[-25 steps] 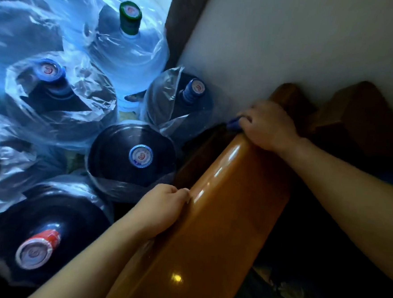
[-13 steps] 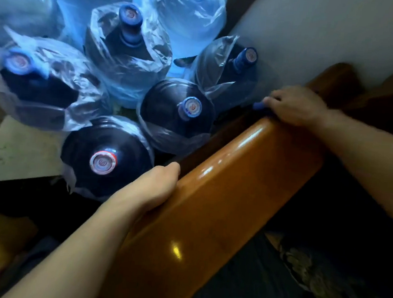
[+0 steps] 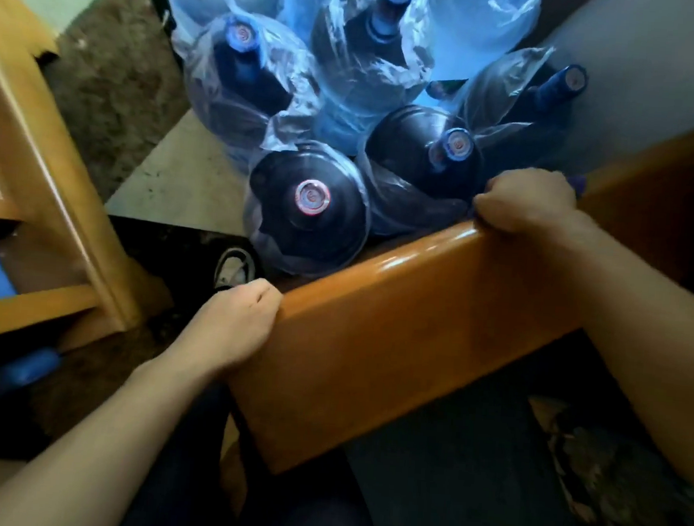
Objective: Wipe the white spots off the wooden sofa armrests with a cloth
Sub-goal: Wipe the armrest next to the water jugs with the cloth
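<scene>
A glossy orange-brown wooden armrest (image 3: 407,320) runs from the lower centre up to the right edge. My left hand (image 3: 230,328) grips its near front corner, fingers curled over the outer edge. My right hand (image 3: 526,201) sits on the armrest's outer edge further along, closed on a blue cloth (image 3: 576,182) of which only a small tip shows beyond the knuckles. No white spots are visible on the wood from here.
Several large water bottles in plastic bags (image 3: 312,203) stand packed on the floor just beyond the armrest. A wooden shelf unit (image 3: 43,184) is at the left. A shoe (image 3: 234,267) lies by the armrest's corner. The dark sofa seat (image 3: 486,478) lies lower right.
The view has swung left and down, bringing the shelf unit and floor into sight. My right hand has slid with the cloth along the armrest toward me. My left hand keeps its grip.
</scene>
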Demonstrator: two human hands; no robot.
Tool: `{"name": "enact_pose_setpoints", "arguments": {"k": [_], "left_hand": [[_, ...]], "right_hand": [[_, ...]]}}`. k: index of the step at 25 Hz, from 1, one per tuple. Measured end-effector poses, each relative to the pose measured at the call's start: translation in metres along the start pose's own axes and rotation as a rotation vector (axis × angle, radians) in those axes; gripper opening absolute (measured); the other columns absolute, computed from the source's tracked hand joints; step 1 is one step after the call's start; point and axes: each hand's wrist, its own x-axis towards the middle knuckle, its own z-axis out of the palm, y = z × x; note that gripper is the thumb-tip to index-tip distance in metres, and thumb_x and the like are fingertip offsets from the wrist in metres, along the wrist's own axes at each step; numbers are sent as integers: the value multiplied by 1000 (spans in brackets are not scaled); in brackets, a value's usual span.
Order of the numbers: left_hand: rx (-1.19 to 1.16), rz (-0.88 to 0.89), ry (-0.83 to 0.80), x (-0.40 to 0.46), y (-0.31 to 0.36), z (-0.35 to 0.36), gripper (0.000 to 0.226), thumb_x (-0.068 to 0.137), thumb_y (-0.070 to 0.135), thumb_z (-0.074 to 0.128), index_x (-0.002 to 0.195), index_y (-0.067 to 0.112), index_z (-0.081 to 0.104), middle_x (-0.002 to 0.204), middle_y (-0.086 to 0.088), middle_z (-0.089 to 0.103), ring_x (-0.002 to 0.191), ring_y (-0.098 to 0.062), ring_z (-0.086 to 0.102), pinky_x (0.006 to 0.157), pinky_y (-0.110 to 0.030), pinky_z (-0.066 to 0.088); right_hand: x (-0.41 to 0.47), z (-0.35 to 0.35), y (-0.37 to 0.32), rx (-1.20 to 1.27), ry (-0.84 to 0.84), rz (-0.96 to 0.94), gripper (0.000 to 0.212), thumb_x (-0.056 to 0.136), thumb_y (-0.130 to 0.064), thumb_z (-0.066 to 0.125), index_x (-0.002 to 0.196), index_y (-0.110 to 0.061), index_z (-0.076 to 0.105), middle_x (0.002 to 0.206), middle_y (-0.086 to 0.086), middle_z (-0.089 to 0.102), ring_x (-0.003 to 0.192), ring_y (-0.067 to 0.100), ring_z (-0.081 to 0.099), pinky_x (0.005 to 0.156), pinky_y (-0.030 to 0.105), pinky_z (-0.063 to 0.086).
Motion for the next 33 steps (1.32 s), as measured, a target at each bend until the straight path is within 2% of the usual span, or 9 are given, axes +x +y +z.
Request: {"name": "enact_pose_setpoints", "arguments": {"k": [5, 9, 11, 15, 19, 21, 24, 30, 33], "left_hand": [[-604, -266, -13, 4, -19, -23, 25, 93, 18, 48, 79, 10, 67, 76, -16, 68, 68, -30, 62, 60, -32, 46], [-889, -422, -176, 2, -38, -41, 27, 95, 29, 41, 91, 12, 60, 73, -10, 66, 58, -24, 62, 59, -31, 51], [-776, -385, -205, 8, -38, -40, 32, 96, 36, 44, 103, 10, 63, 89, -14, 69, 73, -26, 66, 66, -35, 53], [-654, -300, -153, 14, -31, -36, 28, 94, 32, 45, 96, 12, 65, 92, -12, 71, 76, -24, 62, 72, -37, 50], [-695, -303, -68, 21, -26, -42, 22, 95, 30, 47, 86, 16, 62, 74, -4, 66, 63, -20, 59, 56, -28, 47], [-563, -195, -61, 19, -29, -41, 24, 95, 25, 50, 79, 15, 65, 65, -1, 67, 63, -21, 60, 53, -28, 46], [-32, 174, -172, 12, -26, -33, 29, 99, 17, 49, 109, 2, 72, 113, -22, 71, 109, -34, 63, 96, -41, 48], [272, 504, 54, -25, -19, -10, 46, 99, 41, 48, 135, 14, 59, 129, -15, 56, 124, -31, 51, 110, -47, 39], [271, 516, 134, -24, -26, -13, 41, 96, 43, 44, 119, 16, 65, 117, -10, 57, 115, -29, 54, 103, -48, 43]], "right_hand": [[-150, 33, -220, 382, 259, -497, 38, 100, -44, 45, 104, -18, 72, 100, 10, 69, 90, 37, 62, 82, 46, 44], [-169, 43, -197, 420, 393, -828, 39, 102, -42, 56, 128, -16, 70, 122, 11, 69, 109, 35, 63, 100, 46, 46], [-138, 53, -142, 371, 464, -671, 43, 105, -44, 51, 134, -16, 66, 129, 15, 65, 117, 39, 60, 107, 48, 42], [-106, 46, -125, 491, 445, 134, 42, 99, -43, 45, 128, -25, 69, 130, 9, 63, 129, 33, 50, 118, 50, 26], [-148, 20, -260, 350, 207, -369, 40, 91, -43, 44, 102, -23, 77, 103, 6, 72, 95, 35, 65, 85, 43, 42], [-180, 31, -282, 419, 264, -532, 31, 93, -37, 54, 106, -19, 76, 105, 8, 73, 97, 38, 65, 89, 47, 45], [-226, 80, -234, 545, 547, -495, 33, 102, -31, 59, 132, -22, 69, 139, 11, 65, 133, 37, 57, 115, 51, 40], [-214, 127, -167, 680, 518, 171, 54, 98, -42, 61, 149, -26, 51, 162, 18, 37, 151, 44, 28, 121, 62, 24], [-197, 115, -180, 857, 525, 624, 58, 102, -60, 44, 153, -32, 44, 166, 11, 31, 154, 41, 20, 123, 61, 18]]}}
